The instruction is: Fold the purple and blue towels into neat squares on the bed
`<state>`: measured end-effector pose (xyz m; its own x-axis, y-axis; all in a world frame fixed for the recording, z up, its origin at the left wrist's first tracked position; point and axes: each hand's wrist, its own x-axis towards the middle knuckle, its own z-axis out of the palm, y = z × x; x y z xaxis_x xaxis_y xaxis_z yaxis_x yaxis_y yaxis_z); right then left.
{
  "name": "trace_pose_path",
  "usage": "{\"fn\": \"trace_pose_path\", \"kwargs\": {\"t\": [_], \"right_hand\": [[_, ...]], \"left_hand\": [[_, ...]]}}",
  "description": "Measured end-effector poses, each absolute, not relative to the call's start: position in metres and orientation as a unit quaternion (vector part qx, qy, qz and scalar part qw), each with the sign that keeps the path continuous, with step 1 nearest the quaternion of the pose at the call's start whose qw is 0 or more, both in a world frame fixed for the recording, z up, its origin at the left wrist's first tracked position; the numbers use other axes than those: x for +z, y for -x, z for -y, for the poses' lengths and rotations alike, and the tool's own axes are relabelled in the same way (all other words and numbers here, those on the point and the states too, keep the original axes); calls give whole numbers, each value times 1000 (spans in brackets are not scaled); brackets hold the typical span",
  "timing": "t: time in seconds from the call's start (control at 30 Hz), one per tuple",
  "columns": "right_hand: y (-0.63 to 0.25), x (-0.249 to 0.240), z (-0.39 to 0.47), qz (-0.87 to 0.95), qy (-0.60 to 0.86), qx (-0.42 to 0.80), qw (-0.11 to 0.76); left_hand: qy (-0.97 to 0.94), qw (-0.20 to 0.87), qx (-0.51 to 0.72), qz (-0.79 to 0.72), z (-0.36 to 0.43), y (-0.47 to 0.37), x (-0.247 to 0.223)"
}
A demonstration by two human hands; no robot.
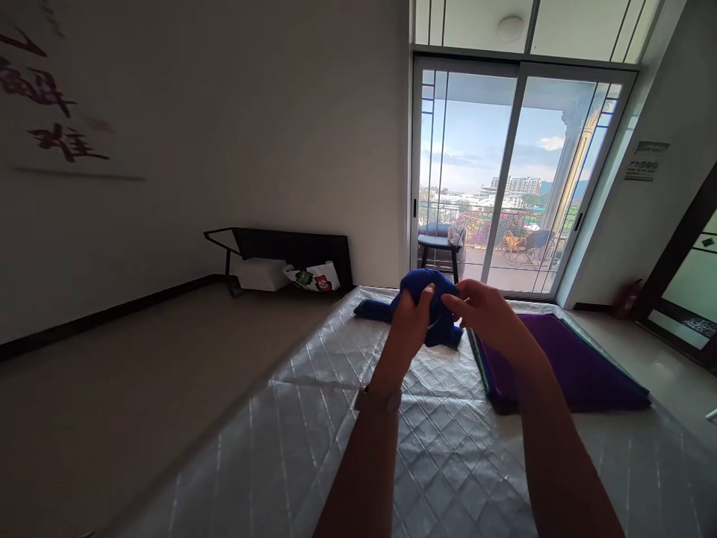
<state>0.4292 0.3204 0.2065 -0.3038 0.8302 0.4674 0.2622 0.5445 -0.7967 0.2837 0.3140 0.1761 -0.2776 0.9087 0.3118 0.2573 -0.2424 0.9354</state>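
Note:
A bunched piece of blue cloth (429,284) is held up between my two hands over a silver quilted mat (336,418). My left hand (411,321) grips it from the left side, thumb pointing up. At its right edge, my right hand (482,310) pinches the cloth between thumb and fingers. Part of the blue cloth hangs below my hands. Behind it, more blue fabric (374,310) lies on the mat; whether the two are one piece, I cannot tell. What kind of item the cloth is does not show.
Right of my hands lies a flat purple stack of folded cloth (560,366). A black rack (291,250) with a white box (262,274) and a printed bag (317,277) stands by the wall. Beyond the mat is a sliding glass door (504,179), with a stool (440,243) near it.

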Motion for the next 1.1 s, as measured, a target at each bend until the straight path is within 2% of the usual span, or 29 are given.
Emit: {"fn": "trace_pose_path", "kwargs": {"t": [0.13,0.23,0.3,0.4,0.47,0.63,0.8,0.97,1.1], "right_hand": [[-428,209,-315,729,317,351,495],[-429,212,-310,717,305,372,504],[-428,214,-307,710,303,379,510],[-425,215,-306,702,312,371,521],[-425,216,-306,698,323,355,532],[-426,217,-304,688,331,335,553],[-425,216,-301,669,321,355,568],[-426,219,-297,689,302,341,565],[-430,222,-289,738,279,314,527]], "left_hand": [[-556,298,524,-572,-305,-282,188],[-528,244,481,-656,-289,-285,201],[-509,194,497,-675,-279,-288,208],[-533,148,560,-617,-269,-291,211],[-572,166,558,-577,-265,-289,210],[-623,300,529,-492,-267,-283,206],[-614,315,577,-437,-273,-280,208],[-567,253,638,-455,-272,-283,210],[-546,178,677,-461,-266,-285,213]]}}
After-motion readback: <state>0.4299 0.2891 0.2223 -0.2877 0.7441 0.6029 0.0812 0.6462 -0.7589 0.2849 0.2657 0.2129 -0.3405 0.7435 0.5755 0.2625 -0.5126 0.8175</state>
